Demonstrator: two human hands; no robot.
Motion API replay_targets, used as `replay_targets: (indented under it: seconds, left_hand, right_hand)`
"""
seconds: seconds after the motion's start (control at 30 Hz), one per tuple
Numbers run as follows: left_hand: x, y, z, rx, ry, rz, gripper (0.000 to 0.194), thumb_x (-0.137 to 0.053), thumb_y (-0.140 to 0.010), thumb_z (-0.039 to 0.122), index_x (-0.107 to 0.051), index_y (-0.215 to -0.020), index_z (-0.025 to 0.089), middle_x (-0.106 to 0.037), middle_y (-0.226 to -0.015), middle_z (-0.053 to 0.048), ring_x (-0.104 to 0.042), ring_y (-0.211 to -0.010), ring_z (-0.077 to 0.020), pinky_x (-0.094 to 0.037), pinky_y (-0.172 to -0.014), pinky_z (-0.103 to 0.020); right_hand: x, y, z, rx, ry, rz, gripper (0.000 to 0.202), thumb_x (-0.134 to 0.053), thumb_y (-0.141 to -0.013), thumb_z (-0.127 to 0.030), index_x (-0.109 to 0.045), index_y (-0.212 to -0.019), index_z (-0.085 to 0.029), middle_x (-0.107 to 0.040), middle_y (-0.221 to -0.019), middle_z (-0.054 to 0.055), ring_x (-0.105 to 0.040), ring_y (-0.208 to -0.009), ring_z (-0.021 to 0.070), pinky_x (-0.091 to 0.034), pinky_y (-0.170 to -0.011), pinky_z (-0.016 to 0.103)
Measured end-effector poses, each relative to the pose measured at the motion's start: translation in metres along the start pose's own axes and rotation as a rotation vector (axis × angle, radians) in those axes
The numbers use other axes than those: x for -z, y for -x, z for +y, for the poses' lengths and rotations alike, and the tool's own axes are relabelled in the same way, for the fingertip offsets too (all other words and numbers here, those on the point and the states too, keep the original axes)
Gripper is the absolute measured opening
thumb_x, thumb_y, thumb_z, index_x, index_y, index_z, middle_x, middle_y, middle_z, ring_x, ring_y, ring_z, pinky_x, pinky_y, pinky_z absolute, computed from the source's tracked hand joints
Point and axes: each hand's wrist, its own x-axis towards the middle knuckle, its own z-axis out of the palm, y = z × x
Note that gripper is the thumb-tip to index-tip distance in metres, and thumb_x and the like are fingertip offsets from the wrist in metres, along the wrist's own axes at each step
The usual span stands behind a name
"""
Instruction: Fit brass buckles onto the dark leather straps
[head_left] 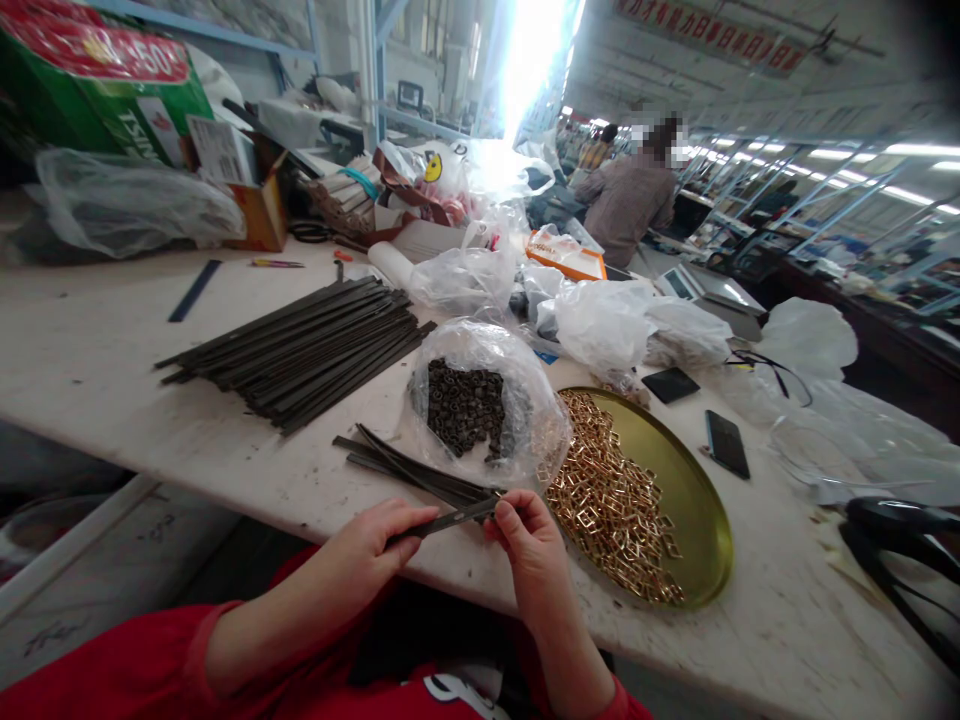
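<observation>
Between my hands, at the table's front edge, stretches a dark strap (452,518). My left hand (386,535) pinches it near its left part, and my right hand (529,530) grips its right end with thumb and fingers. Whether my right fingers also hold something small is hidden. Just behind lie several loose dark straps (397,465). Beyond them an open clear plastic bag (529,405) holds small black loops (461,405). To the right of my right hand, a round gold tray (701,510) carries a heap of gold metal buckles (611,500).
A large stack of dark straps (300,345) lies at the left. Two phones (727,443) are on the right. Plastic bags (604,320), a cardboard box (262,210) and a digital scale (709,295) line the back. A person (630,200) is farther off.
</observation>
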Motion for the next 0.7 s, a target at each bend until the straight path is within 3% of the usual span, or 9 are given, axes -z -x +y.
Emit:
replay_targets:
  seconds: [0.2, 0.37, 0.47, 0.6, 0.7]
  left_hand:
    - [-0.003, 0.004, 0.004, -0.033, -0.285, 0.011, 0.036, -0.041, -0.077, 0.015, -0.065, -0.104, 0.015, -0.065, -0.092, -0.007, -0.058, -0.089, -0.0192, -0.045, -0.082, -0.027]
    - [-0.003, 0.003, 0.006, 0.008, -0.289, -0.007, 0.036, -0.042, -0.076, 0.016, -0.064, -0.105, 0.017, -0.065, -0.096, -0.006, -0.058, -0.092, -0.0181, -0.043, -0.085, -0.027]
    - [0.003, 0.003, 0.006, 0.022, -0.254, -0.032, 0.031, -0.043, -0.081, 0.025, -0.063, -0.105, 0.019, -0.066, -0.1, -0.005, -0.058, -0.094, -0.0188, -0.042, -0.085, -0.026]
    - [0.011, 0.002, 0.008, 0.038, -0.288, -0.07, 0.038, -0.033, -0.089, 0.04, -0.064, -0.089, 0.019, -0.067, -0.084, -0.003, -0.06, -0.08, -0.0189, -0.042, -0.072, -0.025]
    - [0.01, 0.003, 0.012, 0.047, -0.334, -0.124, 0.037, -0.032, -0.09, 0.039, -0.062, -0.081, 0.019, -0.063, -0.072, 0.0, -0.058, -0.069, -0.0169, -0.038, -0.062, -0.022]
  right_hand:
    - [0.002, 0.0, 0.004, 0.005, 0.05, 0.006, 0.029, -0.068, -0.069, -0.043, -0.054, -0.075, -0.019, -0.052, -0.063, -0.005, -0.047, -0.06, 0.0111, -0.039, -0.062, 0.024]
    - [0.004, 0.001, 0.005, 0.014, 0.088, 0.004, 0.028, -0.067, -0.071, -0.043, -0.054, -0.075, -0.019, -0.052, -0.063, -0.005, -0.046, -0.06, 0.01, -0.038, -0.061, 0.023]
    - [0.004, 0.003, 0.007, 0.012, 0.06, -0.001, 0.026, -0.067, -0.072, -0.042, -0.054, -0.075, -0.019, -0.051, -0.062, -0.005, -0.047, -0.06, 0.009, -0.038, -0.061, 0.021]
    - [0.001, 0.007, 0.007, -0.052, -0.119, 0.019, 0.026, -0.068, -0.071, -0.042, -0.055, -0.077, -0.02, -0.052, -0.066, -0.006, -0.049, -0.058, 0.0079, -0.041, -0.06, 0.021]
    - [-0.003, 0.01, 0.005, -0.067, -0.143, 0.021, 0.028, -0.068, -0.07, -0.045, -0.057, -0.079, -0.02, -0.053, -0.067, -0.005, -0.052, -0.058, 0.0089, -0.042, -0.06, 0.022]
